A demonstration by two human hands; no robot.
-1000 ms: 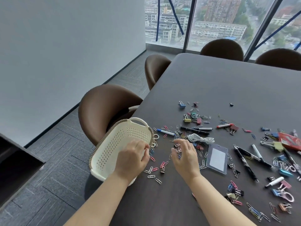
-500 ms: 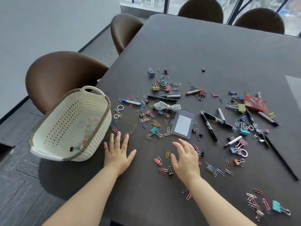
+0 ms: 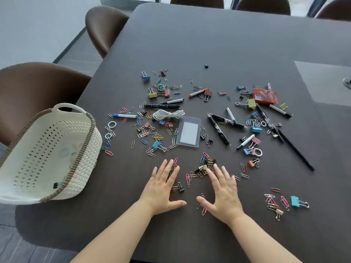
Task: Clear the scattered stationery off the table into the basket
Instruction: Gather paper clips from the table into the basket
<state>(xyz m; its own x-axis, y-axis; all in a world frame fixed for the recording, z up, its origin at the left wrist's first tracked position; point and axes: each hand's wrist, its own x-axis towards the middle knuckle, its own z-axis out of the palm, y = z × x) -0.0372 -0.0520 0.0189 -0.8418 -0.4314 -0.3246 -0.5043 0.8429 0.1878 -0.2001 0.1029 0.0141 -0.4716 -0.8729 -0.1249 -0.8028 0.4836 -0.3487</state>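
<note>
A cream perforated basket [image 3: 91, 130] hangs tilted over the dark table's [image 3: 228, 44] left edge, with a few clips inside. Paper clips, binder clips, pens and markers lie scattered across the table's middle and right. A clear badge holder [image 3: 189, 131] lies in the middle, a coiled white cord [image 3: 168, 114] just beyond it, and a red card box [image 3: 265, 96] at the right. My left hand [image 3: 163, 186] and my right hand [image 3: 222, 188] lie flat, fingers spread, on the near table. A small cluster of clips [image 3: 201, 170] sits between and under their fingertips.
Brown chairs stand at the left: one behind the basket [image 3: 38, 88], one further back [image 3: 104, 25]. More chair backs line the far edge. A small pile of clips [image 3: 283, 203] lies at the near right. A long black pen [image 3: 294, 149] stretches toward the right.
The view tilted down and shifted right. Both hands left the basket's rim and slid right along the near table. They now lie flat around a clip cluster.
</note>
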